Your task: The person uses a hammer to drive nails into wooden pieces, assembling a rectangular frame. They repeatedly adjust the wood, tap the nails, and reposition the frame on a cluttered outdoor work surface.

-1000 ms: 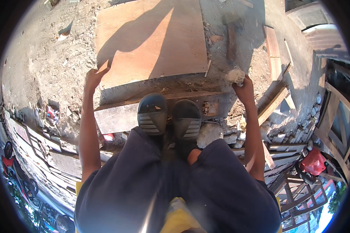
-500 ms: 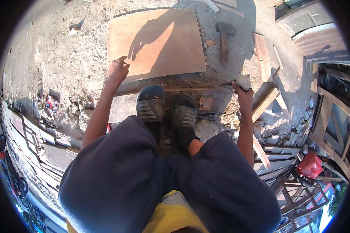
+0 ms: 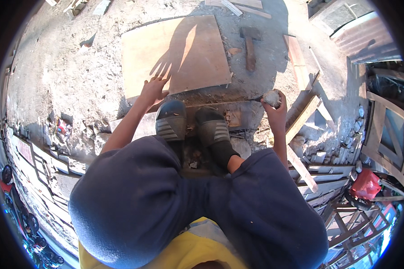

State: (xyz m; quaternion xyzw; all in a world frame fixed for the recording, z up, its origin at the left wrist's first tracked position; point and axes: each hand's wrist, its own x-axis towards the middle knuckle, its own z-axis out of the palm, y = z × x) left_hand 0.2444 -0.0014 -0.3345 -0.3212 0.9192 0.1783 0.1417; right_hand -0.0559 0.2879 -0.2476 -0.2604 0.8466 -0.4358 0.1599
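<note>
My left hand (image 3: 154, 92) hovers at the near edge of a thin plywood sheet (image 3: 195, 58), its fingers spread with nothing in them. I cannot tell whether a fingertip touches the wood. A hand-shaped shadow falls across the sheet. Over to the right, my right hand (image 3: 277, 113) grips a rough grey stone (image 3: 272, 98), thumb on one side and fingers curled round the other. Beside that thumb a thin dark shape points left; what it is cannot be made out. Beyond the sheet's right edge a hammer (image 3: 250, 51) with a heavy head lies on the dirt.
My sandalled feet (image 3: 171, 121) stand on a ledge just before the sheet. Wooden boards (image 3: 297, 60) and a leaning plank (image 3: 303, 119) lie at the right. Rubble (image 3: 83, 134) spreads on the left. A red plastic bag (image 3: 365, 184) sits near wooden frames at the far right.
My left hand has moved right and its fingers have spread out. My right hand has turned upward with the stone, showing its fingers round it. The view has shifted slightly.
</note>
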